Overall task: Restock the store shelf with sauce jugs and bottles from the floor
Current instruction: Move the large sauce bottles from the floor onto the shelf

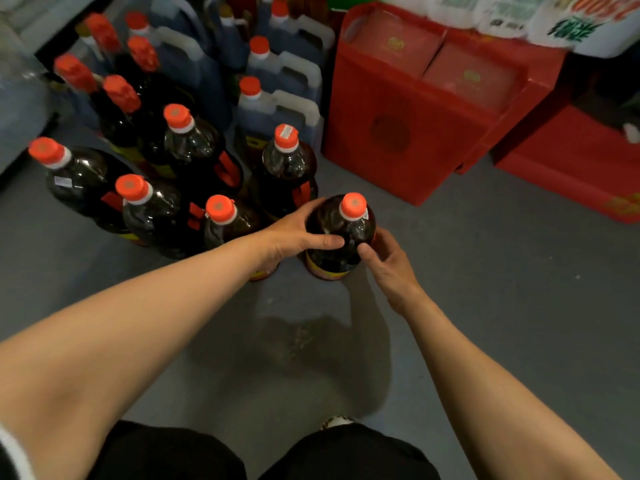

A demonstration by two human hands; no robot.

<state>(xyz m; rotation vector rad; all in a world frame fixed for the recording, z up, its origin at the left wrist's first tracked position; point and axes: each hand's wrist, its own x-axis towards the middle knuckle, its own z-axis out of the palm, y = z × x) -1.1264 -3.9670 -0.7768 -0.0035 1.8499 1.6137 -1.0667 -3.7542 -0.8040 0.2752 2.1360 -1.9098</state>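
A grey floor [485, 306], scuffed and stained near the middle, fills the lower part of the head view, with the person's dark-trousered knees and the tip of a shoe [334, 421] at the bottom edge. Both bare forearms reach forward to one dark sauce bottle [341, 233] with an orange cap, standing upright on the floor at the front right of the group. The left hand [294, 233] wraps the bottle's left shoulder, thumb laid across the near side and fingers curled round the far side. The right hand [388, 261] grips the right side, thumb pressed to the front and fingers hidden behind the body; the two thumbs nearly meet. Just left of it stands a cluster of like round bottles [194, 150] with orange caps, the nearest one touching the left wrist. Behind them, slimmer bottles with red foil tops [119, 93] stand in rows, and further back are square dark jugs [277, 112] with pale handles and orange caps. To the right, close beside the held bottle, red gift boxes [415, 109] sit on the floor, with more red boxes [571, 161] beyond. White printed bags [554, 19] lie on top at the far right. At far left a pale shelf edge [20, 109] is blurred.
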